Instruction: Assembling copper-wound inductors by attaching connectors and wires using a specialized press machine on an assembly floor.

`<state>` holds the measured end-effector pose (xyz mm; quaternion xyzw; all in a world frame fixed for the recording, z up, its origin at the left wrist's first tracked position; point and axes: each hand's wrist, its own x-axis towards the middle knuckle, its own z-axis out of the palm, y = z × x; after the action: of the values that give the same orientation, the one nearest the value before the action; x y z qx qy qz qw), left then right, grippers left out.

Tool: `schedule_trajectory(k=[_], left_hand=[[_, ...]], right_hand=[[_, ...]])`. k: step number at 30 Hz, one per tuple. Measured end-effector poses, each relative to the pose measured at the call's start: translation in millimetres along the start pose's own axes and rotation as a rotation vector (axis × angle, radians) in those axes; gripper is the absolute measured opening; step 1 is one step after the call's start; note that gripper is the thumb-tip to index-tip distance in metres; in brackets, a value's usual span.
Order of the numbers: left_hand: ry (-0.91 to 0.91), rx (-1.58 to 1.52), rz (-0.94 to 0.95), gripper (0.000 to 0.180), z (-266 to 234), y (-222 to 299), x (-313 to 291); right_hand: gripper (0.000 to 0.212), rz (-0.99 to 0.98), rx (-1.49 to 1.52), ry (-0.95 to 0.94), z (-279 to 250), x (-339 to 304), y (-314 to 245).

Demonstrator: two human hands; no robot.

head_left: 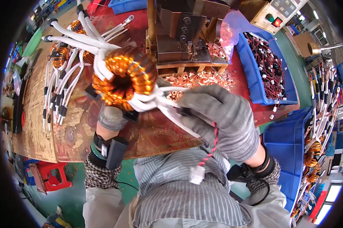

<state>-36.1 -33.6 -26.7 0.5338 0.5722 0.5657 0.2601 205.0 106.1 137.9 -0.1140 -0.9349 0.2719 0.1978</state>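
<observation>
A ring-shaped copper coil (pixel 123 80) with white-sleeved leads is held up above the table's front part. My left hand (pixel 113 117), in a grey knit glove, is behind and under the coil, gripping it; the coil hides its fingers. My right hand (pixel 220 117), also gloved and slightly blurred, is closed at the coil's right-hand white leads (pixel 164 103). Its fingers pinch a small black piece beside those leads. A twisted red-and-black wire (pixel 210 148) hangs from this hand, ending in a white plug connector (pixel 197 174).
A dark metal press (pixel 186 34) stands behind, with copper terminals (pixel 196 81) heaped before it. A blue tray (pixel 255 93) of red-and-black wires sits right. More coils (pixel 60 57) lie left. A blue crate (pixel 283 144) stands by my right arm, a red stool (pixel 53 176) lower left.
</observation>
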Motion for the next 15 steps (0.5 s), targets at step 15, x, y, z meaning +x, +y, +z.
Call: schedule_trajectory(k=[15], left_hand=[[-0.479, -0.108, 0.062, 0.024, 19.4, 46.5, 19.0]], right_hand=[[0.023, -0.639, -0.483, 0.365, 49.0, 87.5, 50.8]])
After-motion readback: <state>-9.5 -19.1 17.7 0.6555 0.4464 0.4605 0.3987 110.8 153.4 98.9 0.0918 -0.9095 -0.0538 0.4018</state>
